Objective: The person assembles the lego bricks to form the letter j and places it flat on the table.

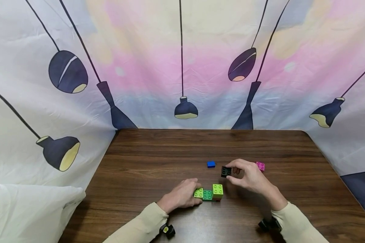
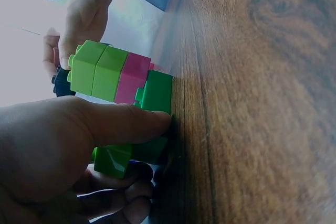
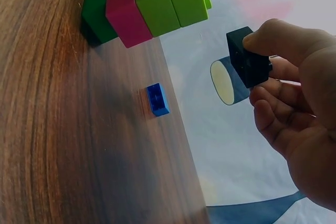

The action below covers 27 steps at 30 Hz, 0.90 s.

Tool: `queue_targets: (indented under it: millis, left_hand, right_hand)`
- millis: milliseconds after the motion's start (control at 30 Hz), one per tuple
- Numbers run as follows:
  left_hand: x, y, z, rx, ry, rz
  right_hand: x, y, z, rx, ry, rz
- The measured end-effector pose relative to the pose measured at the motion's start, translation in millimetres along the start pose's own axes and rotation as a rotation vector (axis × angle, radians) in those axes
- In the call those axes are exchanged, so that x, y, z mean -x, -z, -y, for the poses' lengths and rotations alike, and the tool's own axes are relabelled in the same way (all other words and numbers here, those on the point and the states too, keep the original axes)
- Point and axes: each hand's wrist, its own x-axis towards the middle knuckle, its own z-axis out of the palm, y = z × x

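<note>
My left hand [image 1: 182,193] grips the left end of a toy brick structure [image 1: 207,195] on the table. In the left wrist view, its thumb lies along the dark green base brick [image 2: 157,90], with fingers on the far side. On the base's right end a pink brick [image 2: 133,77] carries two stacked lime bricks [image 2: 100,69]; another lime brick [image 1: 198,192] sits at the left end. My right hand [image 1: 252,177] pinches a black brick [image 3: 247,59] between thumb and fingers, raised above the table to the right of the structure.
A blue brick [image 1: 211,164] lies on the wooden table [image 1: 158,152] behind the structure. Another pink brick [image 1: 260,166] lies beyond my right hand, partly hidden by it. A printed cloth [image 1: 152,67] hangs along the table's far edge, and white fabric [image 1: 33,212] bulges at the left.
</note>
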Motion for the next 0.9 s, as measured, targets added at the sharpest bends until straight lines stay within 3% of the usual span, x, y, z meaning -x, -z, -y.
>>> queue_targets:
  millis: [433, 900]
  left_hand:
    - [0.2, -0.2, 1.2, 0.009, -0.027, -0.018]
    - [1.1, -0.1, 0.2, 0.009, 0.010, 0.005]
  right_hand:
    - [0.3, -1.0, 6.2, -0.014, 0.022, 0.001]
    - [-1.0, -0.7, 13.4, -0.057, 0.030, 0.017]
